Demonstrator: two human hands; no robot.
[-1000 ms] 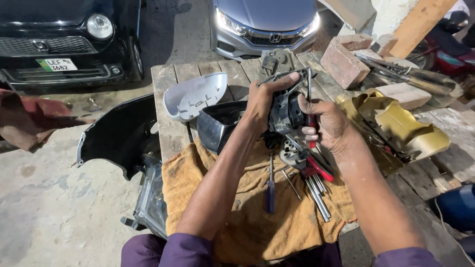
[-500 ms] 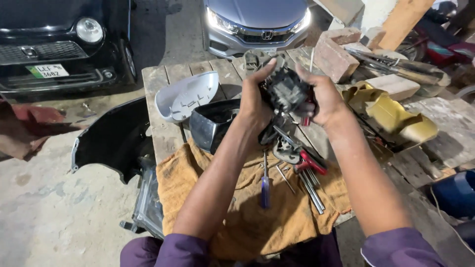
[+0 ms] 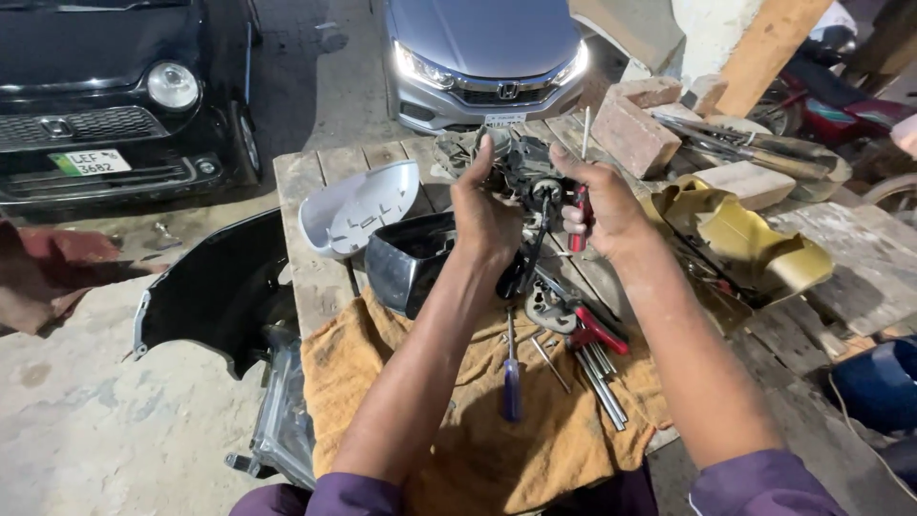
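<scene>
My left hand point(image 3: 485, 218) and my right hand point(image 3: 600, 205) together hold up a dark mirror mechanism point(image 3: 531, 178) with a black cable hanging from it, above a wooden table point(image 3: 315, 277). The right hand also pinches a red-handled screwdriver point(image 3: 580, 203), its shaft pointing up. Below lie a black mirror housing point(image 3: 409, 260), a silver mirror cover point(image 3: 355, 206), a blue-handled screwdriver point(image 3: 512, 375), red-handled pliers point(image 3: 592, 327) and several metal rods point(image 3: 600, 380) on an orange cloth point(image 3: 497, 440).
Bricks point(image 3: 638, 122) and a yellow plastic part point(image 3: 745, 241) sit on the table's right side. A black bumper piece point(image 3: 215, 291) leans at the table's left. A black car point(image 3: 105, 91) and a silver car point(image 3: 487, 57) stand beyond.
Both hands have lifted the mechanism up and away from the table. The screwdriver has turned more upright in my right hand.
</scene>
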